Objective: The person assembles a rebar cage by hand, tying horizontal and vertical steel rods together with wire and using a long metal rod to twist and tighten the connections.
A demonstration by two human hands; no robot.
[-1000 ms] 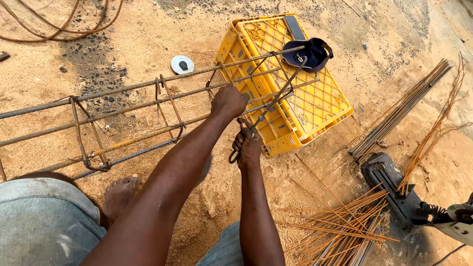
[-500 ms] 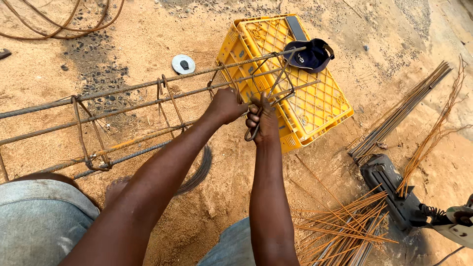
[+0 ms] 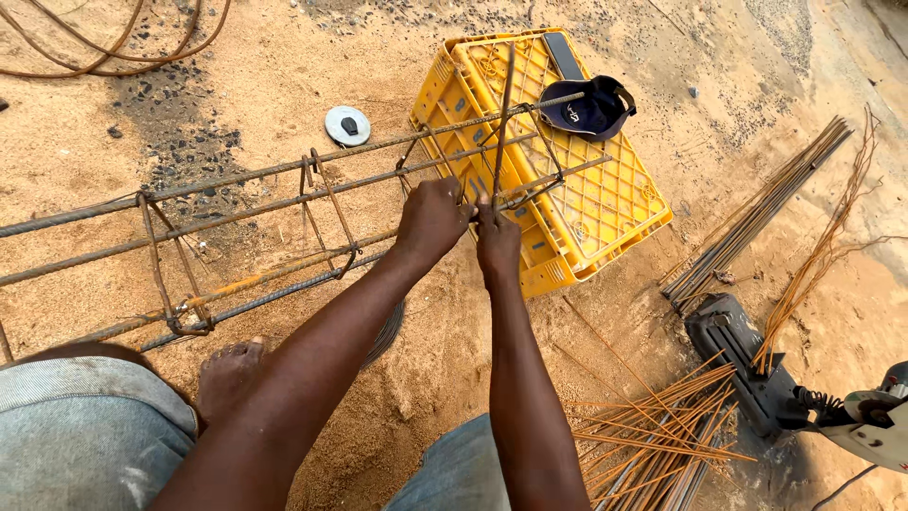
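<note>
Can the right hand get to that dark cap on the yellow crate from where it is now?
Probably yes. The right hand grips an upright tool at the rebar cage, and the dark cap lies open on the yellow crate just beyond. Only the cage's bar ends cross the path; the hand could pass over them.

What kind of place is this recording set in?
Likely an outdoor construction site: bare sandy ground, a rebar cage that both hands grip over a yellow crate, and loose steel rods nearby.
</note>
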